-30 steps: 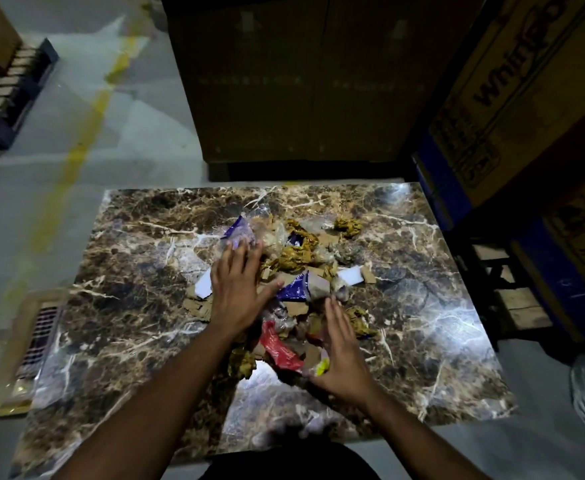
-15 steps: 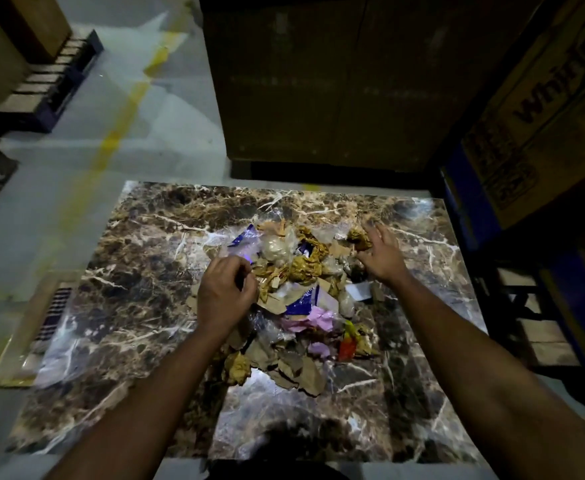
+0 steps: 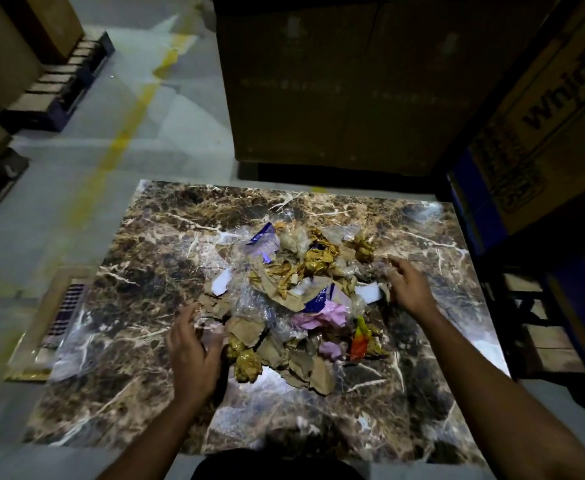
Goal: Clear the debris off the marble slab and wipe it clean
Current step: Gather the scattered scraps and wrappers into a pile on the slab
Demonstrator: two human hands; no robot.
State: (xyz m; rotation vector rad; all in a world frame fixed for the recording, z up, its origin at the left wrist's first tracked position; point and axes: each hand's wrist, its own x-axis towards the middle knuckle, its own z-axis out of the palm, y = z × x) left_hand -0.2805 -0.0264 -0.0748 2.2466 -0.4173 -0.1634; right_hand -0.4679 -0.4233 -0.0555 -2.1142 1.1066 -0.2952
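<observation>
A brown, white-veined marble slab (image 3: 138,289) lies flat in front of me. In its middle sits a heap of debris (image 3: 294,296): torn brown cardboard, clear plastic film, gold and purple wrappers, pink paper, white scraps and a red-yellow wrapper. My left hand (image 3: 194,348) lies at the heap's near-left edge, fingers loosely bent against cardboard and plastic, gripping nothing that I can see. My right hand (image 3: 409,289) is at the heap's right side beside a white scrap, fingers spread and relaxed.
Large cardboard boxes (image 3: 336,81) stand behind the slab and on the right (image 3: 544,116). A wooden pallet (image 3: 540,327) lies to the right. On the left are grey floor with a yellow line (image 3: 124,133), a floor grate (image 3: 66,306) and a pallet (image 3: 59,81).
My left hand has slid from the heap's upper left down to its near-left edge and uncurled. My right hand has drawn back from the far right of the heap to its right side.
</observation>
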